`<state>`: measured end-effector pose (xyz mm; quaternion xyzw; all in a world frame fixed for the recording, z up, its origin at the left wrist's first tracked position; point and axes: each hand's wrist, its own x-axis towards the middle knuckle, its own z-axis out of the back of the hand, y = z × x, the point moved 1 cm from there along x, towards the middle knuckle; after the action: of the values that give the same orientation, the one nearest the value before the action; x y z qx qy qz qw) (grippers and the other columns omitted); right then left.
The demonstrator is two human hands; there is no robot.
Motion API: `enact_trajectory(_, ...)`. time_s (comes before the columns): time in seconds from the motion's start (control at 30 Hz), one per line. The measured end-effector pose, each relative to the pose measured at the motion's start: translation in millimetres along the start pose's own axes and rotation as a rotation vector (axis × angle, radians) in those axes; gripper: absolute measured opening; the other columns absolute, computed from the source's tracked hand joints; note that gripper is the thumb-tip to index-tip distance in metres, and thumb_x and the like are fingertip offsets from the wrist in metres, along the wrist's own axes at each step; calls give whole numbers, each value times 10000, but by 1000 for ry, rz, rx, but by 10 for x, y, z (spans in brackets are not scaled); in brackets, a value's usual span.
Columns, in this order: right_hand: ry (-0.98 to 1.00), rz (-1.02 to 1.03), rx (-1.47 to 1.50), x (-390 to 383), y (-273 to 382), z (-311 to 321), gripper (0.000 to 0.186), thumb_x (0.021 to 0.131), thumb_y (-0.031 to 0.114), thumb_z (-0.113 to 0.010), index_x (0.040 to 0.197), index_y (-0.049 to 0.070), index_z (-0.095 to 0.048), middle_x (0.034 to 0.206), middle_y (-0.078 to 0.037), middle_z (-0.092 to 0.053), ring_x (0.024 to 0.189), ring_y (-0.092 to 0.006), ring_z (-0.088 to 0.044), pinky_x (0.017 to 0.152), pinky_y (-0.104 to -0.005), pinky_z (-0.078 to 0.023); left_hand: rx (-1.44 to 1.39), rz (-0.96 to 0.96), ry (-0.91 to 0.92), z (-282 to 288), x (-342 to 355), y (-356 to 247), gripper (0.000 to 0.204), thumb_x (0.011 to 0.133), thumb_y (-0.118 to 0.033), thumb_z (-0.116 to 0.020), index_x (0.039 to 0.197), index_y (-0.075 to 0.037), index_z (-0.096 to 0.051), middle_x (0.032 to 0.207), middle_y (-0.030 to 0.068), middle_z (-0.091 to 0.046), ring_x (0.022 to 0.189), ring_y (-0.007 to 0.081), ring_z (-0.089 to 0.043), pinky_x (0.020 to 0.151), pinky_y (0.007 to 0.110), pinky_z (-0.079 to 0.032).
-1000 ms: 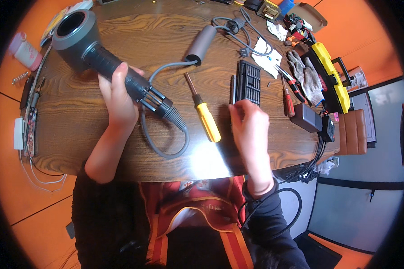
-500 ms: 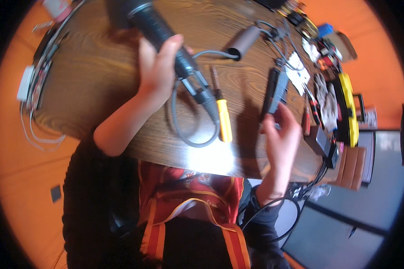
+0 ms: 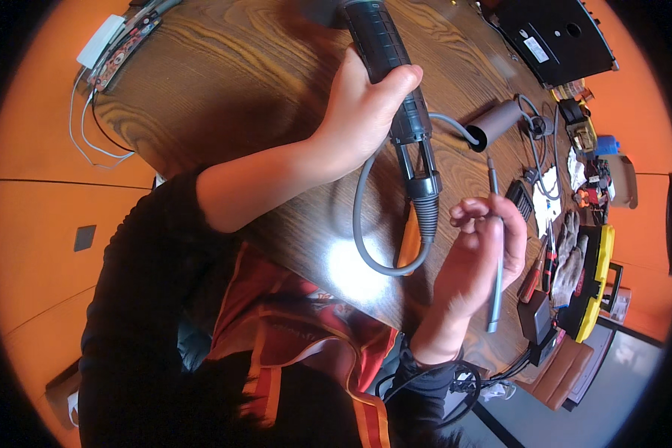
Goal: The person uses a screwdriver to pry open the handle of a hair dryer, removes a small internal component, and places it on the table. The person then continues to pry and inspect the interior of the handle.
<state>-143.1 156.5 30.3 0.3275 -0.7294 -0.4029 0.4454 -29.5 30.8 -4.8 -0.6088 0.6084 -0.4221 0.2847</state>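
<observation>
My left hand (image 3: pixel 366 101) is wrapped round the black ribbed handle of a corded appliance (image 3: pixel 384 45), whose upper end runs out of view. Its lower end shows an open frame and a ribbed cord sleeve. From there a grey cord (image 3: pixel 362 224) loops back up and passes into a loose grey tube (image 3: pixel 493 125) on the table. My right hand (image 3: pixel 478 257) holds a slim grey precision screwdriver (image 3: pixel 498 276) upright between thumb and fingers. Behind the cord a yellow-handled screwdriver (image 3: pixel 409 239) is partly hidden. Close beyond my right hand lies a black case (image 3: pixel 520 197).
On the right lie red-and-black hand tools (image 3: pixel 532 280), grey gloves (image 3: pixel 570 261) and a black-and-yellow toolbox (image 3: pixel 597 284). A black panel (image 3: pixel 552 37) stands at the far right. White cables and a white box (image 3: pixel 101 41) are at the far left edge.
My right hand has come away from the black case and now holds the slim screwdriver. The view has turned, and my left hand, still gripping the appliance, appears farther right.
</observation>
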Motion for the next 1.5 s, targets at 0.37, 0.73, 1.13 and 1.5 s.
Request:
enact_trajectory(0.37, 184, 45, -108, -99, 63, 372, 236, 791, 180, -641, 881, 39, -475, 637, -44, -502, 518, -123, -491, 487, -213, -385, -22, 18, -30, 9, 1, -17, 227, 827, -208, -536, 928, -66, -391, 710, 97, -551, 637, 148, -567, 547, 273, -491)
enact_trajectory(0.73, 119, -301, 264, -132, 217, 362, 264, 834, 119, -531, 1056, 14, -435, 951, -287, -578, 828, -345, -610, 609, -365, -548, 78, 1, -21, 39, -2, -15, 206, 839, -214, -523, 913, -45, -431, 702, 97, -563, 605, 148, -557, 545, 271, -480)
enact_trajectory(1.13, 190, -187, -599, -119, 150, 386, 234, 808, 14, -561, 1036, -36, -544, 722, -87, -601, 578, -91, -534, 527, -190, -409, 106, -1, -57, 63, 3, -21, 220, 841, -245, -539, 868, -35, -480, 687, 86, -581, 596, 144, -569, 578, 258, -480)
enact_trajectory(1.5, 205, -58, -701, -106, 65, 409, 182, 817, -28, -541, 989, -7, -597, 788, -30, -525, 583, -35, -480, 494, -133, -322, 190, -69, 28, 18, -33, -28, 240, 841, -245, -567, 878, -29, -469, 717, 55, -566, 629, 103, -558, 578, 238, -463)
